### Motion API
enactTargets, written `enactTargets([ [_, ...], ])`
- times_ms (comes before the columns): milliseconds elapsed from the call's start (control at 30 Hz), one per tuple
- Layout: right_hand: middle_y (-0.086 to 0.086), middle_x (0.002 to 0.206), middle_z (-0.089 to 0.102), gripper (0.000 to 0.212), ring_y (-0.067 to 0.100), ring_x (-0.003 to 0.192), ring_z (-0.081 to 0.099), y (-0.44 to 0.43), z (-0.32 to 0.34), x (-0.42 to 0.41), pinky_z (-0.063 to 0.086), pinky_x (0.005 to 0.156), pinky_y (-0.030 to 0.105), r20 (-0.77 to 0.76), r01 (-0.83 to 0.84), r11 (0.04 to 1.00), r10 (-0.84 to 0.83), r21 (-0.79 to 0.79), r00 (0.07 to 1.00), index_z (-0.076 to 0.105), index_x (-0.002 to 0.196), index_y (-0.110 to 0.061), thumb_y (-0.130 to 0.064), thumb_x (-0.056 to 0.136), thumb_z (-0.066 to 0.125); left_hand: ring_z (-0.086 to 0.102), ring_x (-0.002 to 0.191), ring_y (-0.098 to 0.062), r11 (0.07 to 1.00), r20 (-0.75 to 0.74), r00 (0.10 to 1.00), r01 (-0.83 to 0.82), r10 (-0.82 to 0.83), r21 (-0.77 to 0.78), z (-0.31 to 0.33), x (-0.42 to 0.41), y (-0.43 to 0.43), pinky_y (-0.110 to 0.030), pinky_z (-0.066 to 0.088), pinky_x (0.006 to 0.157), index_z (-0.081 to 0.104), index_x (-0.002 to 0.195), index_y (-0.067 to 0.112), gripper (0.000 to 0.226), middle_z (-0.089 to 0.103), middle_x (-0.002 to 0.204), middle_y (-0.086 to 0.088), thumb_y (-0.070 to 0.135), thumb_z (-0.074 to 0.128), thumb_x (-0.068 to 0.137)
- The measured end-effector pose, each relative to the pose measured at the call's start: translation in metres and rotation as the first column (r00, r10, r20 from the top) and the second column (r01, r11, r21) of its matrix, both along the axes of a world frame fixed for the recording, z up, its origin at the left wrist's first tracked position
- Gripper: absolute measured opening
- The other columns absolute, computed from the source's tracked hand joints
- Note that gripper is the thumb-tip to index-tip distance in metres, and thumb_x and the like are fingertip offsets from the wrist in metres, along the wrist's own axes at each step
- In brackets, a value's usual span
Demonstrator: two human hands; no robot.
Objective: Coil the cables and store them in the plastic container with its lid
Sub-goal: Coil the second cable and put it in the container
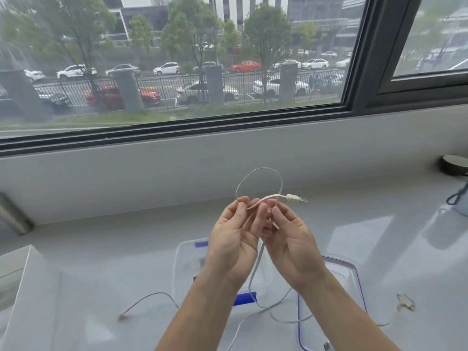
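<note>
I hold a white flat cable [258, 171] up in front of me, above the counter. It forms one loop above my fingers, and its connector end [295, 198] sticks out to the right. My left hand [234, 239] pinches the loop's left side. My right hand [288, 239] pinches where the strands cross. The rest of the cable hangs down between my wrists onto the counter. Below my hands stands the clear plastic container [182, 264] with blue clips. Its clear lid [354, 277] with a blue seal lies to the right. A thin grey cable [152, 296] lies loose on the counter.
A white box [22, 287] sits at the left edge. A round dark object [453, 164] rests on the sill at the far right, with a dark cord [458, 196] below it. A small scrap [406, 301] lies right of the lid. A metal cylinder [12, 216] leans at the left.
</note>
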State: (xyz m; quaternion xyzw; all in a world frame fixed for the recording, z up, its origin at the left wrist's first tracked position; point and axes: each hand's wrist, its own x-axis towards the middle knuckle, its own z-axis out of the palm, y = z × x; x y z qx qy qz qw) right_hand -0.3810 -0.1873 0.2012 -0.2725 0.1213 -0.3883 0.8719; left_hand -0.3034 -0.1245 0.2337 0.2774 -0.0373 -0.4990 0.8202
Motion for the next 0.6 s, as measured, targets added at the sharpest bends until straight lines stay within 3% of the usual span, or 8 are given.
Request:
enactTargets([
  [100,0.005,0.077,0.062,0.018,0.012,0.063,0.052,-0.004,0.002,-0.005,0.045,0.054,0.019,-0.004,0.023,0.999,-0.023,-0.029,1.000,0.063,0.095,-0.003,-0.007,0.082,0.052,0.072,0.073,-0.025,0.996,0.043,0.997,-0.059,0.056,0.061,-0.006,-0.003,-0.005,-0.029,0.060,0.072,0.055,0.093,0.000,0.014,0.064,0.089,-0.019,0.002,0.042,0.096],
  [267,0.002,0.071,0.050,0.028,0.010,0.059,0.044,-0.016,0.008,-0.011,0.042,0.054,0.018,-0.078,0.030,0.994,-0.039,-0.109,0.996,0.065,0.104,-0.001,-0.015,0.082,0.055,0.072,0.077,-0.023,0.992,0.139,0.987,-0.089,0.075,0.093,-0.015,-0.004,-0.006,-0.026,0.060,0.071,0.059,0.091,0.000,0.014,0.067,0.083,-0.016,0.002,0.046,0.094],
  [433,0.001,0.072,0.052,0.020,0.010,0.060,0.046,-0.026,0.016,-0.009,0.044,0.056,0.020,-0.174,0.071,0.981,-0.103,-0.180,0.979,0.066,0.087,-0.006,-0.020,0.087,0.052,0.070,0.082,-0.024,0.985,0.329,0.943,-0.103,0.051,0.140,-0.025,-0.009,-0.006,-0.030,0.059,0.078,0.061,0.095,0.002,0.014,0.069,0.081,-0.014,0.004,0.047,0.094],
  [533,0.002,0.073,0.060,0.024,0.013,0.068,0.053,-0.031,0.019,-0.006,0.043,0.063,0.025,-0.182,0.075,0.980,-0.109,-0.183,0.977,0.060,0.082,-0.008,-0.018,0.096,0.043,0.067,0.095,-0.019,0.962,0.596,0.801,-0.121,-0.051,0.245,-0.032,-0.012,-0.005,-0.030,0.052,0.087,0.062,0.101,0.010,0.011,0.071,0.092,-0.011,0.013,0.053,0.093],
  [600,0.003,0.070,0.062,0.026,0.015,0.070,0.057,-0.032,0.022,-0.003,0.044,0.068,0.027,-0.171,0.060,0.979,-0.094,-0.194,0.981,0.056,0.082,-0.009,-0.016,0.099,0.038,0.065,0.099,-0.011,0.948,0.711,0.667,-0.022,-0.222,0.316,-0.039,-0.014,-0.004,-0.027,0.048,0.090,0.057,0.112,0.020,0.022,0.072,0.099,-0.002,0.026,0.057,0.091],
])
